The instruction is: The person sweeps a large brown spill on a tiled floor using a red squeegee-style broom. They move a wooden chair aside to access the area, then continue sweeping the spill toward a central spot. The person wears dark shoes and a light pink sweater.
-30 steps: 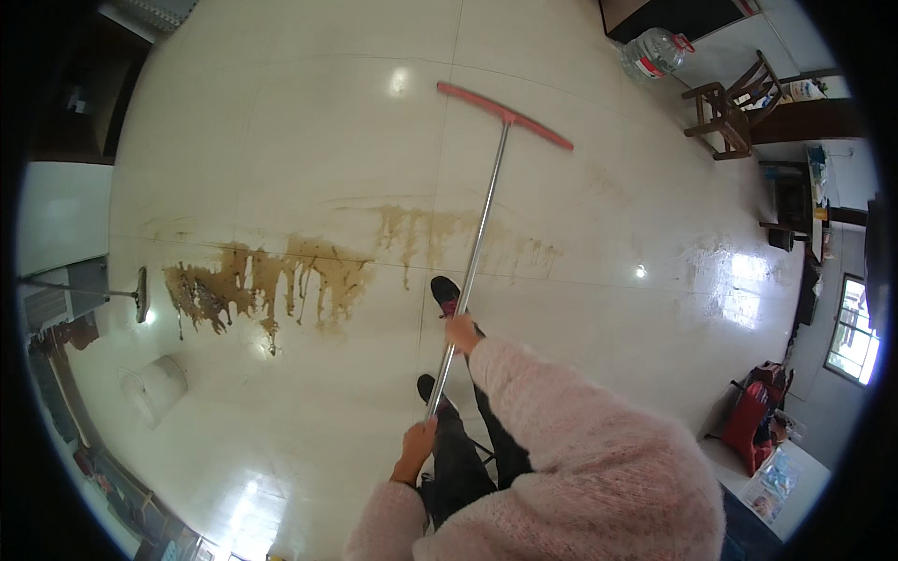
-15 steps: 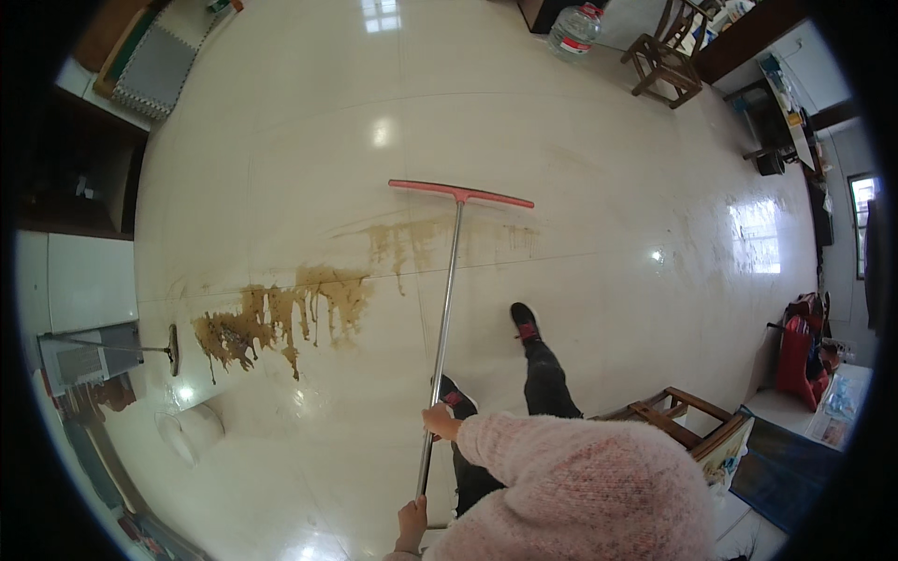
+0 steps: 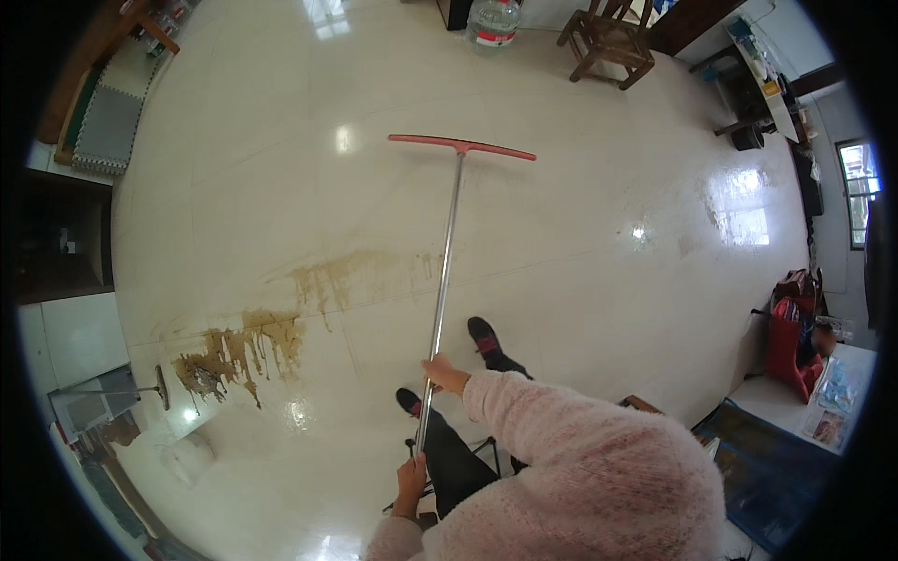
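One long-handled squeegee [image 3: 447, 257], red head [image 3: 463, 147] ahead and rightward of the brown spill [image 3: 271, 327]: your left hand [image 3: 410, 479] curls its fingers round the near end, your right hand [image 3: 445, 375] grips the metal pole [image 3: 439, 318] farther up, spaced apart probably for steadier leverage.
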A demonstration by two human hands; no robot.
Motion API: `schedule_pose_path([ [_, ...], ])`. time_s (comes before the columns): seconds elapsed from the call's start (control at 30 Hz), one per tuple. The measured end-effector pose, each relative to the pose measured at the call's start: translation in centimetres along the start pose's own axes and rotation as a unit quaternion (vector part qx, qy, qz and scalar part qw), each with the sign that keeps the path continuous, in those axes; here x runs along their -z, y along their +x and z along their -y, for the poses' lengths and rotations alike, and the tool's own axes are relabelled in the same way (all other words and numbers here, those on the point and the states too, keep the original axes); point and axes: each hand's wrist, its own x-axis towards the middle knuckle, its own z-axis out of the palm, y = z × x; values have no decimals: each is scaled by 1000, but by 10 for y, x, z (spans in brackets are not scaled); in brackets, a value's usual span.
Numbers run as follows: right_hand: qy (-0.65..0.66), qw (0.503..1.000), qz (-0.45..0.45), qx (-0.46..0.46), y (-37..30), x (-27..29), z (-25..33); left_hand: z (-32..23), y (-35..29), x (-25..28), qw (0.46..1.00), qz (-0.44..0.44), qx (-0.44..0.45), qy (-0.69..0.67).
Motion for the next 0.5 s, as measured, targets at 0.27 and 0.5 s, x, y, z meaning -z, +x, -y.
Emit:
schedule_pose_path([
  [0.27,79,993,-74,37,19,148,96,-146,87,-19,996,32,10,-81],
  [0.5,72,995,-65,34,36,257,186,-286,159,-61,995,-28,-43,-83],
])
